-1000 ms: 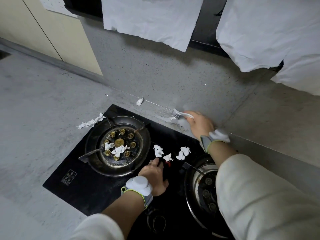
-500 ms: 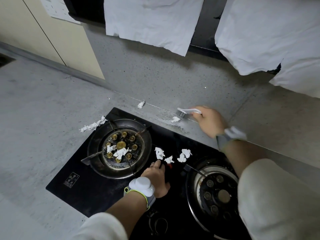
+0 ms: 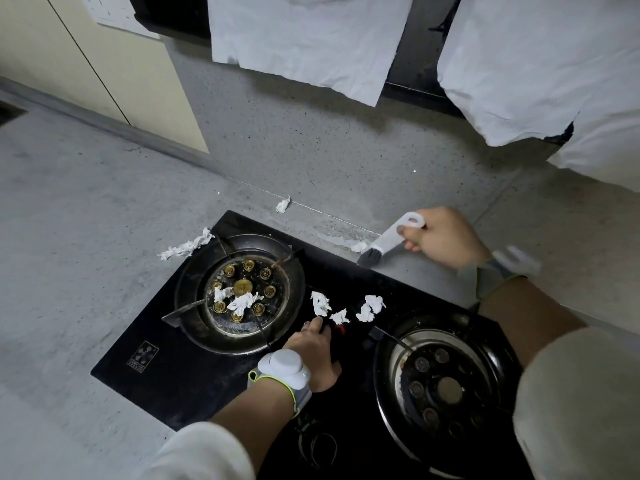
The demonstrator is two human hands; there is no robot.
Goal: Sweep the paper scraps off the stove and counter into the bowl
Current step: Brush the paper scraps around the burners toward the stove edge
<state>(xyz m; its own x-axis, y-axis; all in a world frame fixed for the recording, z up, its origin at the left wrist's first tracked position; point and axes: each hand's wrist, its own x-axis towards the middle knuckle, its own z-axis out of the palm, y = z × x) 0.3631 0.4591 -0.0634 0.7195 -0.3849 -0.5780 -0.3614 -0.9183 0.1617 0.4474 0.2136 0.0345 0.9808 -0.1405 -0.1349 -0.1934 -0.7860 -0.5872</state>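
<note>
White brush (image 3: 388,242) gripped in right hand (image 3: 445,237), mid-sweep at counter scrap (image 3: 358,246); left hand (image 3: 317,355) curled on something dark, unclear what; next: flick scrap toward unseen bowl.

Right hand (image 3: 446,239) grips brush (image 3: 384,242) beside scrap (image 3: 358,246) behind stove (image 3: 194,372).

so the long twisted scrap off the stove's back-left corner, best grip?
Pinch the long twisted scrap at its middle, coming from above with fingers across its narrow width. It lies flat on the counter, one end touching the stove edge, so the open counter side probably gives the clearest approach.
</note>
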